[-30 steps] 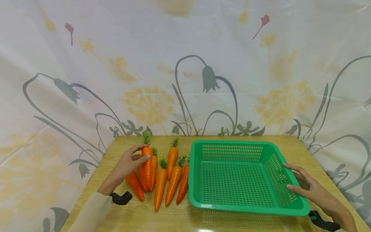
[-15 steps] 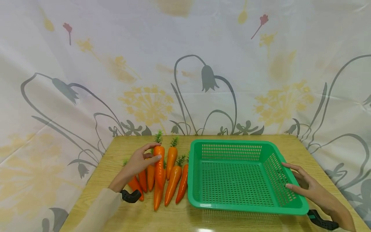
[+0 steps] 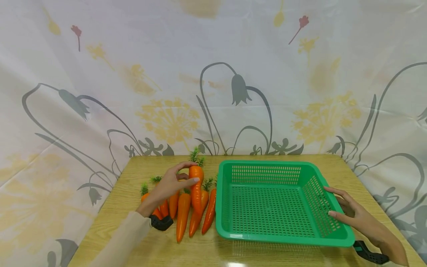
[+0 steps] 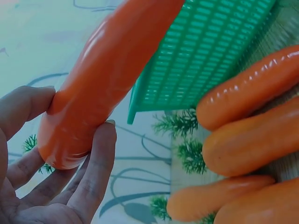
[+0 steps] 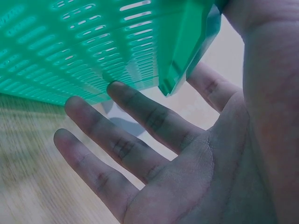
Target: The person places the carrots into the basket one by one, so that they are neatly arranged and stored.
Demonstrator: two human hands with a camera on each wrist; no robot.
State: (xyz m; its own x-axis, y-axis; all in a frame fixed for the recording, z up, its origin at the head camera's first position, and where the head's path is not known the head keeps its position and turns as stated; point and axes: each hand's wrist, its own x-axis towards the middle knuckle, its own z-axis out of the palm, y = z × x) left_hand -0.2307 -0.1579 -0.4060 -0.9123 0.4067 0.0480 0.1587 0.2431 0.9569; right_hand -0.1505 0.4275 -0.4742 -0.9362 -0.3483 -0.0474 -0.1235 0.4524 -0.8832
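My left hand (image 3: 173, 183) pinches an orange toy carrot (image 3: 196, 187) near its green top and holds it lifted above the row of carrots (image 3: 181, 215) lying on the wooden table (image 3: 140, 167). The left wrist view shows that carrot (image 4: 103, 74) between thumb and fingers, with the green basket (image 4: 210, 46) behind it. The empty green perforated basket (image 3: 263, 165) stands just right of the carrots. My right hand (image 3: 350, 213) rests with straight fingers against the basket's right rim; the right wrist view shows its fingers (image 5: 140, 116) under the basket wall (image 5: 93, 46).
A floral curtain (image 3: 213, 74) hangs behind the table. Several more carrots (image 4: 247, 140) lie side by side, tips toward me. The table's front strip (image 3: 213, 256) lies below basket and carrots. Black wrist mounts (image 3: 161, 222) sit on both wrists.
My left hand has carried the lifted carrot to the right, from over the left carrots to near the basket's left edge. The right hand and basket stayed put.
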